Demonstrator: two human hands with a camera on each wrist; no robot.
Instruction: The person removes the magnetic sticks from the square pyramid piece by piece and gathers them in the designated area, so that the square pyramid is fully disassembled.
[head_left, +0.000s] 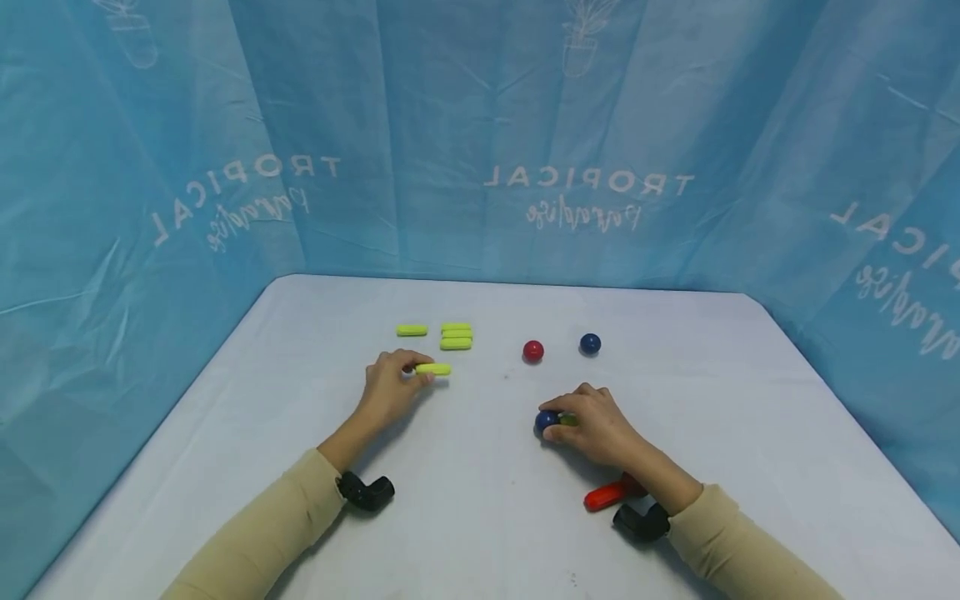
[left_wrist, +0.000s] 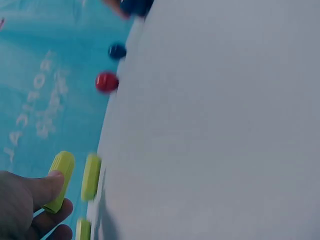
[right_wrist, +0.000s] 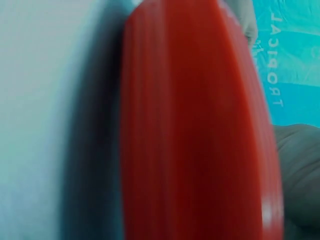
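My left hand [head_left: 392, 385] pinches a yellow-green ridged stick [head_left: 433, 369] between thumb and fingers, above the table. Something small and dark shows behind that stick; I cannot tell what it is. In the left wrist view the stick [left_wrist: 60, 181] stands tilted in the fingers. My right hand [head_left: 597, 423] grips a dark blue ball [head_left: 546, 421] low over the table. A bit of green [head_left: 568, 420] shows between its fingers, mostly hidden. Below that wrist lies a red stick [head_left: 603, 498], with another red piece partly hidden behind it. Red [right_wrist: 195, 125] fills much of the right wrist view.
Several yellow-green sticks [head_left: 456, 343] lie beyond my left hand, most grouped side by side, one [head_left: 412, 331] apart. A red ball [head_left: 533, 351] and another dark blue ball [head_left: 590, 343] sit farther back on the white table [head_left: 465, 517]. Blue curtains [head_left: 450, 125] surround it.
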